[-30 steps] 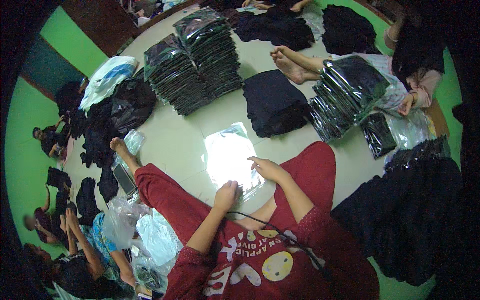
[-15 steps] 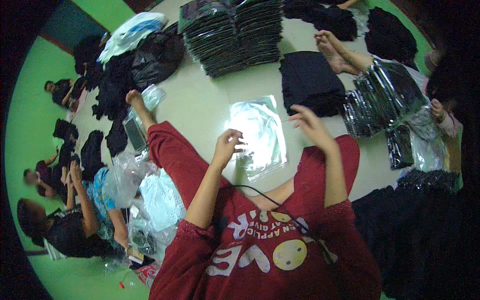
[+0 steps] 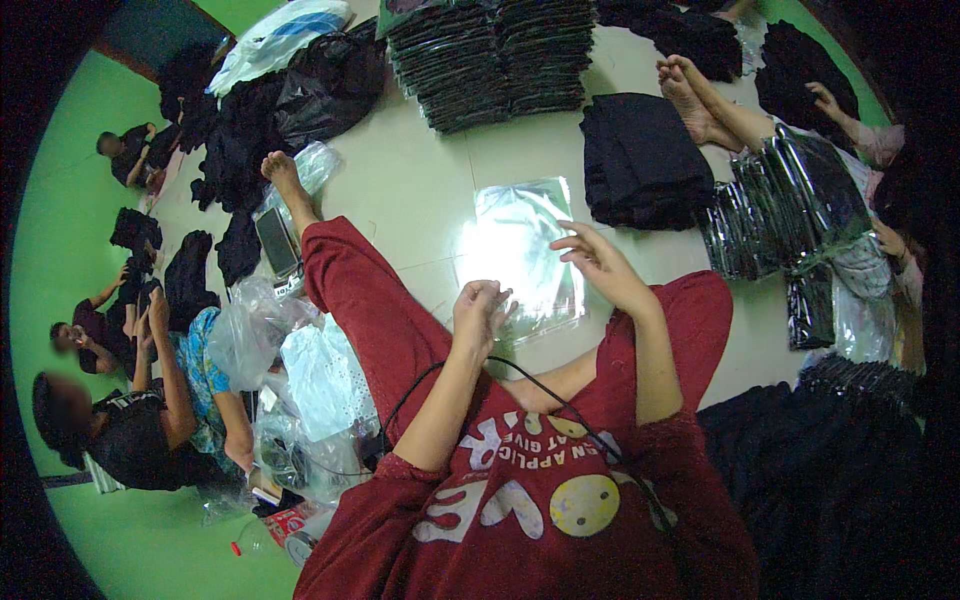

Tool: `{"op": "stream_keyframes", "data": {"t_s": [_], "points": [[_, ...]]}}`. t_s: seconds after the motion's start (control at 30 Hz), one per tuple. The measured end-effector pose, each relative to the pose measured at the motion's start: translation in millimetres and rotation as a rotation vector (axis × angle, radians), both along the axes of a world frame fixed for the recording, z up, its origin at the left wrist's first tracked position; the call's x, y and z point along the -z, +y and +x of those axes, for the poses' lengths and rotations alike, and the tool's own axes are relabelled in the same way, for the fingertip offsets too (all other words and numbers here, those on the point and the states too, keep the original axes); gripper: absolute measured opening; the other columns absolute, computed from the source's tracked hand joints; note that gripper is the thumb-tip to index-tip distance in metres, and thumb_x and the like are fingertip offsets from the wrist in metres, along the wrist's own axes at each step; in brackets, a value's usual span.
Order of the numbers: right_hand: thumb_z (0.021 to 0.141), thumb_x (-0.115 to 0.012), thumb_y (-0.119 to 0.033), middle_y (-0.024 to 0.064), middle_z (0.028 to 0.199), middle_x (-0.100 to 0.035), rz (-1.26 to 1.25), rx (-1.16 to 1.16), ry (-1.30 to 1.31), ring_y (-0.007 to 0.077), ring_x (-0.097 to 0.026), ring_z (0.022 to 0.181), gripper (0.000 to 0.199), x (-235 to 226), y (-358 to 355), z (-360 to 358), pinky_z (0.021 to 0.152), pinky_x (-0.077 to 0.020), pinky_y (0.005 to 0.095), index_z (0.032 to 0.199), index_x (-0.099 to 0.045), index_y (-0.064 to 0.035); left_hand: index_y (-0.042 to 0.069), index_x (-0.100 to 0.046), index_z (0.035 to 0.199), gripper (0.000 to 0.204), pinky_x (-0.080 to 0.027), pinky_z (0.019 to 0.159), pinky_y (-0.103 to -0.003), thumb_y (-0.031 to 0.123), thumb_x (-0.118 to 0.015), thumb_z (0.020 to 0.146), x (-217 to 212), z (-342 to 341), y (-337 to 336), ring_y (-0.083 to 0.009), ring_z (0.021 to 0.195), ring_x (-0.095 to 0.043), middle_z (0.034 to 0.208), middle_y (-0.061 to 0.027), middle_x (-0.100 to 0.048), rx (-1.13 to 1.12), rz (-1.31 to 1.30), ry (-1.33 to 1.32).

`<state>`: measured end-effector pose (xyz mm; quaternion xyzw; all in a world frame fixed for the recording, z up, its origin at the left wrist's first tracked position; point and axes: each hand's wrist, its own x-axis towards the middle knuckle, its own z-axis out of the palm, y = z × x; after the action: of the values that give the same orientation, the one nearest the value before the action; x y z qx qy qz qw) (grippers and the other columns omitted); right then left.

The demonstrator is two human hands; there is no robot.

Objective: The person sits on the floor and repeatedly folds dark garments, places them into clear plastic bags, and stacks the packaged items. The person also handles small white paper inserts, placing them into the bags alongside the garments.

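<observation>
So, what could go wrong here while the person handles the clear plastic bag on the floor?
1. The clear plastic bag lies flat and glares under the light, so the left hand pinching its near edge may fail to separate the layers.
2. The black cable hangs beside that hand and could snag.
3. The right hand hovers above the bag; a careless reach might disturb the folded black garments close behind it.

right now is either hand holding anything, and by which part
The left hand pinches the clear bag at its near edge. The right hand hovers open above it, holding nothing.
</observation>
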<state>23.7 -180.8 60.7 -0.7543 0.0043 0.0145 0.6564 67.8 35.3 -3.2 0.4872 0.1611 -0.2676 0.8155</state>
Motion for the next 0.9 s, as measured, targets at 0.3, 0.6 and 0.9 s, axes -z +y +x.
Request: {"op": "stream_keyframes", "data": {"t_s": [0.3,0.6,0.9], "points": [[0.083,-0.055,-0.014,0.0186,0.127,-0.042,-0.202,-0.179,0.040,0.0307,-0.043,0.115,0.051,28.5,51.9,-10.6,0.097,-0.0356,0.0369,0.128,-0.036,-0.0028,0.006,-0.051,0.093,0.012,-0.051,0.069,-0.032,0.014,-0.055,0.086,-1.3,-26.3,-34.4,-0.0181,0.089,-0.056,0.096,-0.0062,-0.054,0.101,0.020,-0.260],[0.077,-0.056,-0.006,0.0168,0.118,-0.050,-0.479,0.013,-0.279,0.0295,-0.047,0.109,0.051,-19.2,26.3,-3.0,0.092,-0.0398,0.0361,0.126,-0.042,-0.0061,0.002,-0.057,0.091,0.013,-0.046,0.082,-0.032,0.014,-0.054,0.086,-32.8,8.6,-61.1,-0.0144,0.093,-0.054,0.099,-0.0072,-0.057,0.265,-0.238,-0.296],[0.074,-0.043,0.007,0.0152,0.110,-0.057,-0.568,0.017,0.041,0.0305,-0.057,0.097,0.056,35.5,36.8,-18.9,0.082,-0.0456,0.0375,0.126,-0.044,-0.0121,0.004,-0.050,0.092,0.023,-0.049,0.082,-0.037,0.027,-0.049,0.090,16.6,-57.2,-35.3,-0.0197,0.087,-0.057,0.093,-0.0094,-0.056,0.115,-0.153,0.269]]}}
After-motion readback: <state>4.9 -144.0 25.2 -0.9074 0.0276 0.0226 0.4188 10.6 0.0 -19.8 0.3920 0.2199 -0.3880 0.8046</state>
